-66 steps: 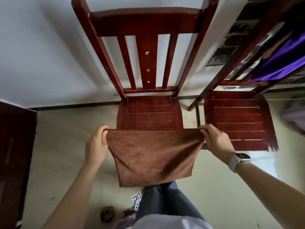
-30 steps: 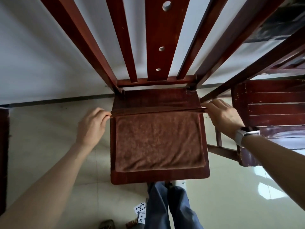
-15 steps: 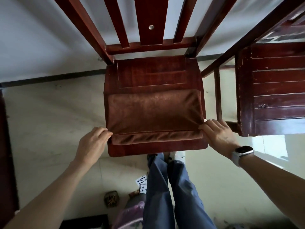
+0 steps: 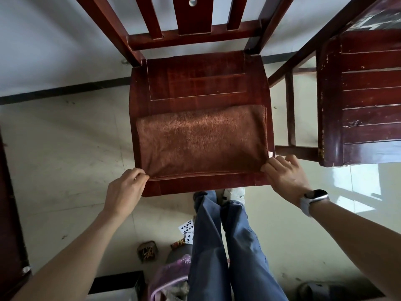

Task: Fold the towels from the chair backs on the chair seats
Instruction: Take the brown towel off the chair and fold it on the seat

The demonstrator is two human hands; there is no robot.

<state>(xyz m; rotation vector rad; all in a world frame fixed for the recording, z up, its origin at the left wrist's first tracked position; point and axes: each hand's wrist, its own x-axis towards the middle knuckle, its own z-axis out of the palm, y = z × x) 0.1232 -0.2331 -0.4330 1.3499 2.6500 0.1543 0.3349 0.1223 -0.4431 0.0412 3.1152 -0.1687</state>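
Observation:
A brown towel [image 4: 201, 140] lies folded flat on the front half of a red wooden chair seat [image 4: 195, 83]. My left hand [image 4: 125, 187] pinches the towel's near left corner at the seat's front edge. My right hand [image 4: 284, 177] grips the near right corner, a watch on its wrist. The chair back's slats [image 4: 194, 16] rise above, bare of any towel.
A second red chair [image 4: 364, 101] stands close on the right, its seat bare. My legs in blue jeans [image 4: 225, 246] stand just before the chair. Playing cards [image 4: 187, 228], a small basket and a bag lie on the tiled floor. Dark furniture edges the left.
The towel was lowered onto the seat, then its far edge was brought toward me and folded over. Both hands have drawn the top layer down to the front edge.

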